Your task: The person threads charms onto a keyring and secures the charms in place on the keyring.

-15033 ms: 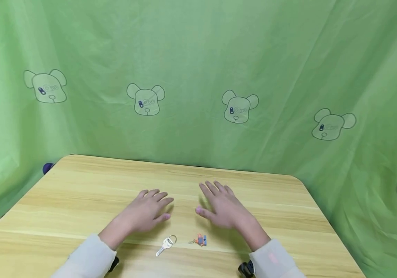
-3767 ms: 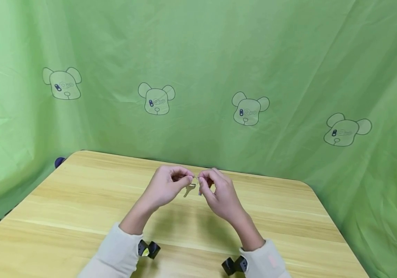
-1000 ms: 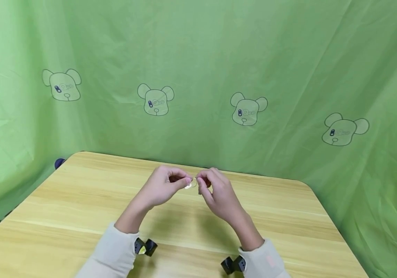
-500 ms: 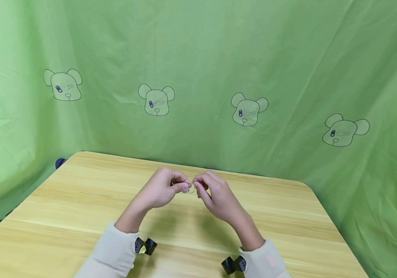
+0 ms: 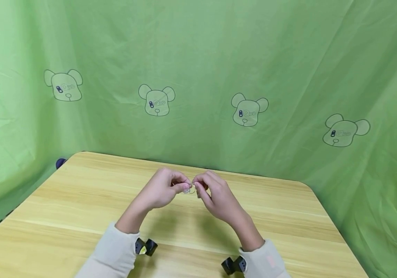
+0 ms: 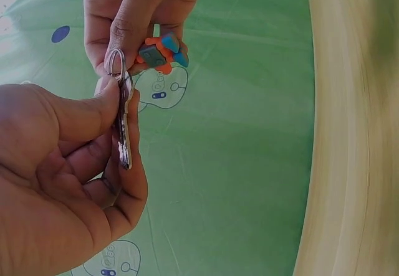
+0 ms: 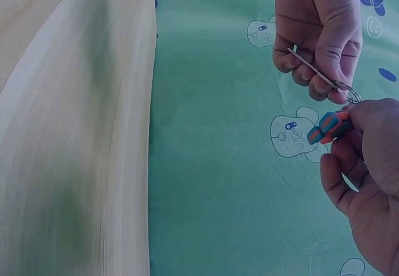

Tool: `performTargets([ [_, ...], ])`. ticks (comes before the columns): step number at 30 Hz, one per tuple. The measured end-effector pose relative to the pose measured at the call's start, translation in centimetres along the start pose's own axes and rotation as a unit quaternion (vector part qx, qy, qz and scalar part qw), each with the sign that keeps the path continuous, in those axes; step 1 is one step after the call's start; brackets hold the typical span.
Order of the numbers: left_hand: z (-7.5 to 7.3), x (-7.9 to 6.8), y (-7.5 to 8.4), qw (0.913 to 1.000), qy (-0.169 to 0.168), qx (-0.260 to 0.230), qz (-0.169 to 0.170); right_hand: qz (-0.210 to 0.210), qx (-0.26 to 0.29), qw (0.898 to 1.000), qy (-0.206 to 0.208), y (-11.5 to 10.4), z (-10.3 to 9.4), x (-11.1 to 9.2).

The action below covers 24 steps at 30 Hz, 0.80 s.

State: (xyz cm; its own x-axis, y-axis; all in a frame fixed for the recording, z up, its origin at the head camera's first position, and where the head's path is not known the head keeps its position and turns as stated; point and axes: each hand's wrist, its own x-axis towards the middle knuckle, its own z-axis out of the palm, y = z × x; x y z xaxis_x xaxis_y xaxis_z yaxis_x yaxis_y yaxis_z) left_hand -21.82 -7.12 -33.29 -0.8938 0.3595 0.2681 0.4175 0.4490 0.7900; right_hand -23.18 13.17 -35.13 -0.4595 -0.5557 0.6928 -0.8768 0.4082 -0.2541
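Observation:
My left hand (image 5: 158,191) and right hand (image 5: 217,195) meet above the table, fingertips almost touching. In the left wrist view, the left thumb and fingers pinch a silver key (image 6: 124,129) at its head, where a metal split ring (image 6: 116,58) passes through. The right hand's thumb and fingers pinch at the ring's far side. From them hangs a small orange, grey and blue figure charm (image 6: 154,55), also visible in the right wrist view below the key. The charm's chain is mostly hidden by the right fingers, so I cannot tell whether it is on the ring.
A light wood-grain table (image 5: 80,216) with rounded far corners lies under the hands. Behind it hangs a green cloth (image 5: 198,58) printed with bear heads. Black wrist cameras (image 5: 233,265) sit at both cuffs.
Fifteen seconds ago key and charm lay on the table; both were held up 3.8 seconds ago. Over the last second the hands dropped slightly and the key turned; the last half second shows little movement.

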Motion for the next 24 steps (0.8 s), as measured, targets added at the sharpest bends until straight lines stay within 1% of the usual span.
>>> performTargets([
  [3,0.06,0.02,-0.03,0.9999,0.002,-0.013,0.000,0.004,0.001,1.000,0.007,0.05,-0.03,-0.03],
  [7,0.14,0.11,-0.08,0.9985,0.007,-0.054,-0.005,0.009,-0.012,0.999,0.030,0.25,0.05,-0.08],
  [12,0.20,0.16,-0.01,0.9947,0.006,-0.099,-0.024,-0.001,-0.034,0.997,0.063,0.45,0.28,-0.11],
  [16,0.14,0.15,-0.03,0.9908,0.001,-0.131,-0.035,-0.003,-0.042,0.996,0.080,0.44,0.39,-0.16],
  [19,0.10,0.15,-0.11,0.9892,0.002,-0.142,-0.036,-0.006,-0.044,0.995,0.084,0.44,0.42,-0.14],
  [24,0.05,0.14,-0.19,0.9903,0.008,-0.136,-0.027,-0.018,-0.041,0.996,0.079,0.39,0.38,0.09],
])
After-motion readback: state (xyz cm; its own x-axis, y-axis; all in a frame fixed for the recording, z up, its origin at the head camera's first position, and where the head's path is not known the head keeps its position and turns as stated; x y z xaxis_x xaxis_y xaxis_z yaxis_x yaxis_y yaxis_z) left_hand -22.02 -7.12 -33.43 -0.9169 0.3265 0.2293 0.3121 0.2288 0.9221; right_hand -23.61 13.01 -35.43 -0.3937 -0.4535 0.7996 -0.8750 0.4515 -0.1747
